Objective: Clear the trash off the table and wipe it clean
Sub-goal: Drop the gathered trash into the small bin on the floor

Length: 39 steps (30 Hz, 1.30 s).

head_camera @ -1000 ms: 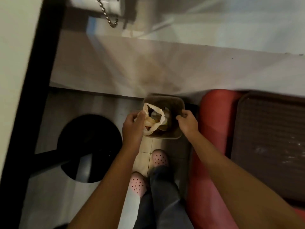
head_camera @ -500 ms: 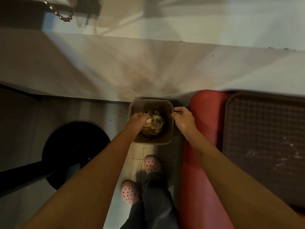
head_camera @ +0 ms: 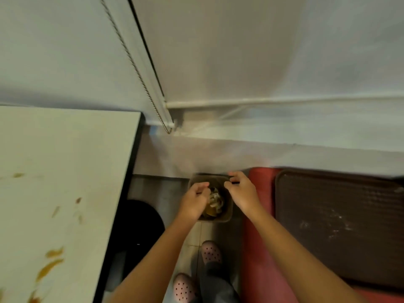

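While bent over the floor, gripped trash bin (head_camera: 227,216) by its rim with both hands.
Curled right hand (head_camera: 239,190) over far right rim and left hand (head_camera: 193,202) over left rim. Had crumpled trash (head_camera: 215,201) inside bin, between the hands. Had bin down at floor level, between black table base (head_camera: 140,226) and red seat (head_camera: 258,248). Had brown tray (head_camera: 338,226) flat on seat. Stood in pink clogs (head_camera: 211,251) near bin. Had table (head_camera: 65,171) at left, brown smears (head_camera: 49,267) on top.
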### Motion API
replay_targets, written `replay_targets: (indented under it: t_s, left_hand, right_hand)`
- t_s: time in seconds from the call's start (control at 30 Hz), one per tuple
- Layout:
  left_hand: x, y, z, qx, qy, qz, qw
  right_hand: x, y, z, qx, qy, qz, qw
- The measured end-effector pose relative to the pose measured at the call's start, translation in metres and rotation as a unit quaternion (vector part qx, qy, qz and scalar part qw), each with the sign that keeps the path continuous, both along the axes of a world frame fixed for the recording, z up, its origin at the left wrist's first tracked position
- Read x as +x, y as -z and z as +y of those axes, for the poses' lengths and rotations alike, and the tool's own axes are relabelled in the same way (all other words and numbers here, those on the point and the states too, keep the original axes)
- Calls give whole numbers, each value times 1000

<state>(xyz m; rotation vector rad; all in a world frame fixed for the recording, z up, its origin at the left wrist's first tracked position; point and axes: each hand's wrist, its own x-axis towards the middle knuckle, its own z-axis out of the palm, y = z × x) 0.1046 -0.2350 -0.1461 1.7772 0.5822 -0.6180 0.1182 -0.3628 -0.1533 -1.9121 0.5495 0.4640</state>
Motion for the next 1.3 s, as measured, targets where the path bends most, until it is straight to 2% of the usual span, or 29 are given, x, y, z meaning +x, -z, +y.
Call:
replay_targets:
  t_s: [0.27,0.5,0.73,0.97,1.13,1.3]
  left_hand:
    - [-19,-119,36,15,21,-187,982]
    - [-45,-175,116,66,-73,-275,956]
    - [-118,-187,205,119,-213,-290,925]
    - [-212,-177,285,192,-337,-257,885]
    - [-260,-179,315,222,-405,-243,853]
    - [-288,-177,323,235,-433,-241,836]
  right_hand:
    - [-16,-116,29,10,-54,-114,992]
    - [-15,-169,100,42,-140,-183,972]
    - [-32,-183,197,83,-252,-195,944]
    - [-72,-177,278,89,-379,-174,904]
    - [-100,-171,323,93,-445,-174,874]
    - [-123,-169,362,86,-508,-181,837]
